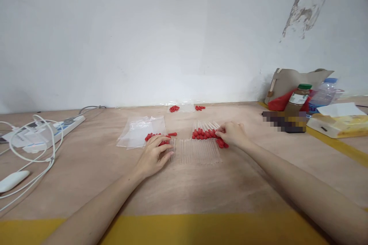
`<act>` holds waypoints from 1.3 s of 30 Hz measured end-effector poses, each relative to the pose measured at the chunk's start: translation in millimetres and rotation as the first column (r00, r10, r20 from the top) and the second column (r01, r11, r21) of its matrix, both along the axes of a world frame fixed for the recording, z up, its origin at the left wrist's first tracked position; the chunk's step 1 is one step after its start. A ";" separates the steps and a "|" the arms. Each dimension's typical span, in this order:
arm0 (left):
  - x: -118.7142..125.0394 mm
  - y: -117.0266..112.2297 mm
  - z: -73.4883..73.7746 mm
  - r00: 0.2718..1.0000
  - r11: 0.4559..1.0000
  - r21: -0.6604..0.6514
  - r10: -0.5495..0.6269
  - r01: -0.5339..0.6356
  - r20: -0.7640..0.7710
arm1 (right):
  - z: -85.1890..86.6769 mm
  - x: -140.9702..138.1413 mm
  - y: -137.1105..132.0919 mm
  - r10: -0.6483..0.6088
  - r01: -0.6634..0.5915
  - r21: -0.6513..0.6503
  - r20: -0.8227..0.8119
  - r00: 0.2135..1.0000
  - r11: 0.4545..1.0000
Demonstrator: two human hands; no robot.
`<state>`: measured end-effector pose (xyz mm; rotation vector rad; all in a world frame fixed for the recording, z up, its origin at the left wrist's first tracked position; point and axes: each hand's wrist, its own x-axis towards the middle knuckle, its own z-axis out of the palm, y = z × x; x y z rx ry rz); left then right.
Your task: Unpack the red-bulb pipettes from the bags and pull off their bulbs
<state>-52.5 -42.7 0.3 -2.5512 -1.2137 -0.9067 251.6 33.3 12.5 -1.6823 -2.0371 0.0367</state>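
Many clear thin glass tubes [201,152] lie side by side on the wooden table [184,191]. Behind them rests a row of droppers [204,134], glass tubes with red rubber bulbs on their near ends. At the right end of this row, my right hand [233,134] has its fingers closed on a dropper's red bulb. Just below that hand is a small group of loose red bulbs [221,144]. My left hand [155,155] has its fingers bent and apart over another pile of red bulbs [150,136], which it partly hides. Its thumb reaches the leftmost tubes.
Clear plastic bags [142,132] lie behind my left hand. More red bulbs [174,108] sit on plastic by the wall. A power strip [54,134] with white cables is at left. Bottles [298,99], a beige bag [287,80] and a tissue pack [339,122] stand at right.
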 end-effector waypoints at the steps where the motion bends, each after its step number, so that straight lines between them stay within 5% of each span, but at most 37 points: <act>1: 0.1 -0.1 0.1 1.000 1.000 0.005 -0.003 0.003 0.004 | 1.9 0.7 0.4 -0.026 0.026 0.003 -0.037 0.999 1.000; 5: 1.3 -1.2 0.2 0.998 1.000 0.017 0.008 -0.009 0.057 | 5.3 3.7 -1.8 -0.046 0.065 0.066 -0.261 0.964 0.996; 8: 4.6 -3.2 -0.8 0.990 0.998 0.024 0.050 -0.054 0.132 | -3.5 1.9 -16.0 0.111 -0.027 0.218 -0.386 0.916 0.976; 11: 12.5 -6.7 -3.4 0.993 0.997 0.058 0.041 -0.048 0.113 | -19.2 -4.6 -41.7 0.349 -0.205 0.383 -0.359 0.866 0.901; 15: 29.5 -12.7 -8.6 0.999 0.991 0.127 -0.051 0.052 -0.007 | -33.3 -15.4 -69.4 0.508 -0.400 0.397 -0.216 0.834 0.826; 23: 49.6 -19.3 -14.0 0.997 0.990 0.131 -0.033 0.042 -0.075 | -34.3 -28.3 -75.2 0.555 -0.462 0.392 -0.167 0.815 0.795; 39: 48.2 -26.4 -9.8 0.987 0.976 0.197 -0.058 0.087 -0.149 | -32.4 -39.1 -82.7 0.545 -0.569 0.477 0.204 0.813 0.670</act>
